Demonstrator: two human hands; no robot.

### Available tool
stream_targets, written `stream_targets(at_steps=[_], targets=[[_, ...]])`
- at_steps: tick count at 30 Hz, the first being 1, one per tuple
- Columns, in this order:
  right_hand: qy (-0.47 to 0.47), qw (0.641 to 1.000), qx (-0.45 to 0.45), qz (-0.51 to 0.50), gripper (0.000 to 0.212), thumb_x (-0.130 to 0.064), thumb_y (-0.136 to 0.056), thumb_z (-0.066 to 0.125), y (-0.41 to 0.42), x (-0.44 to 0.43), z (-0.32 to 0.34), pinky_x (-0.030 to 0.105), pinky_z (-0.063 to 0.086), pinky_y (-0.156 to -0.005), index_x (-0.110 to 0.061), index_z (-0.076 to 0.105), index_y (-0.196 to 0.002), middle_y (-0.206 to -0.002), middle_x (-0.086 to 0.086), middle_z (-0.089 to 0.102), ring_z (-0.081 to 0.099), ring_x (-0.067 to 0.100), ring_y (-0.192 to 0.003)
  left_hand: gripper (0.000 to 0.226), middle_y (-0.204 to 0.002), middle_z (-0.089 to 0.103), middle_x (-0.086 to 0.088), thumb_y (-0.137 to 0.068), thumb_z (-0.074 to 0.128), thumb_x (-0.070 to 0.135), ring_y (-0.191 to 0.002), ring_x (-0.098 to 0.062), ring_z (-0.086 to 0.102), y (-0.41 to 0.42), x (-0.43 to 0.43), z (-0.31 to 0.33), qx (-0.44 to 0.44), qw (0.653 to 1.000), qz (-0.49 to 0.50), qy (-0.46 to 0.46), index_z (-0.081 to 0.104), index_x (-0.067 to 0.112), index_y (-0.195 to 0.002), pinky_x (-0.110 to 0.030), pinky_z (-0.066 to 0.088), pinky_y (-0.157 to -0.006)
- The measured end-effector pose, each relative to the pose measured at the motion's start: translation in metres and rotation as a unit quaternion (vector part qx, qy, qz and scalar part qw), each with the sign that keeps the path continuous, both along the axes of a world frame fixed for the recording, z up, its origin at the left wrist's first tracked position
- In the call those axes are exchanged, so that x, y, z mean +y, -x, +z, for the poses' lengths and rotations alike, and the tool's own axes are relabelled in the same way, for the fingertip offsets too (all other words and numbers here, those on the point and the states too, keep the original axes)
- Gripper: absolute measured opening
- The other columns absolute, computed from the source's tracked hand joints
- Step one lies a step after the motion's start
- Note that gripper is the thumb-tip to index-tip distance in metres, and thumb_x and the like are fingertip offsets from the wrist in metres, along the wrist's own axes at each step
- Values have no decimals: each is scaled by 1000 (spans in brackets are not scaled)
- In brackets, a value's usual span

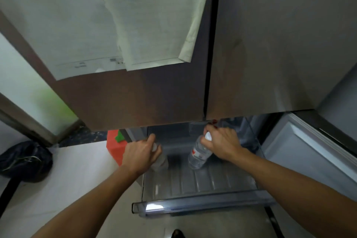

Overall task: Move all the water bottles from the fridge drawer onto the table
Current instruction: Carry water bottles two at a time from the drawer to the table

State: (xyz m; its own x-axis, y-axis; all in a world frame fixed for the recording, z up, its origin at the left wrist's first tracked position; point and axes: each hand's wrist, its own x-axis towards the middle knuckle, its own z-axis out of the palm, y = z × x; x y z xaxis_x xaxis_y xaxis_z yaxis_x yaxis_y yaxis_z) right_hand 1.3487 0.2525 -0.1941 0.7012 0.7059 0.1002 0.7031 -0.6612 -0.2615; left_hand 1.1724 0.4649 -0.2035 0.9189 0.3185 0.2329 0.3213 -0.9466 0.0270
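Right water bottle: clear, white cap, tilted, base on the fridge drawer floor.
Left water bottle: same drawer, mostly hidden.
Right hand: fingers curled round its bottle's neck.
Left hand: curled over the other's cap.
Beside drawer: orange box.

light: dim indoor, brightest on the pale surface at left | shadow: dark under the fridge doors, back of the fridge drawer murky | glare: white streak on its front rim | blur: all soft; left hand and left water bottle smeared, right water bottle clearer | distortion: straight edges bend near the corners
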Motion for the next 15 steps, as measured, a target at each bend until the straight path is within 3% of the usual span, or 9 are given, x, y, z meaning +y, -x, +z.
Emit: stream_targets(at_steps=[3,11,15], targets=[[3,1000,-25,15,36,-52,-91,47,4,-9,19,34,35,-69,-23,56,-109,-99,9,71,64,32,-94,32,-73,65,-1,-94,39,52,-58,-19,61,15,-13,20,-34,996,72,46,50,22,-92,-34,55,-58],[-116,985,-92,93,30,-49,-93,46,37,-36,90,33,32,-64,-22,54,-102,-86,8,69,62,34,-80,31,-71,66,-20,-90,58,41,-63,-40,62,81,-67,91,-193,959,207,15,57,10,-87,-35,37,-54],[-154,973,-99,144,35,-51,-91,43,75,-26,123,33,33,-63,-20,57,-100,-83,10,69,62,35,-78,47,-68,65,-18,-84,38,55,-61,-37,62,135,-87,114,-234,937,261,11,57,12,-86,-38,49,-54]])
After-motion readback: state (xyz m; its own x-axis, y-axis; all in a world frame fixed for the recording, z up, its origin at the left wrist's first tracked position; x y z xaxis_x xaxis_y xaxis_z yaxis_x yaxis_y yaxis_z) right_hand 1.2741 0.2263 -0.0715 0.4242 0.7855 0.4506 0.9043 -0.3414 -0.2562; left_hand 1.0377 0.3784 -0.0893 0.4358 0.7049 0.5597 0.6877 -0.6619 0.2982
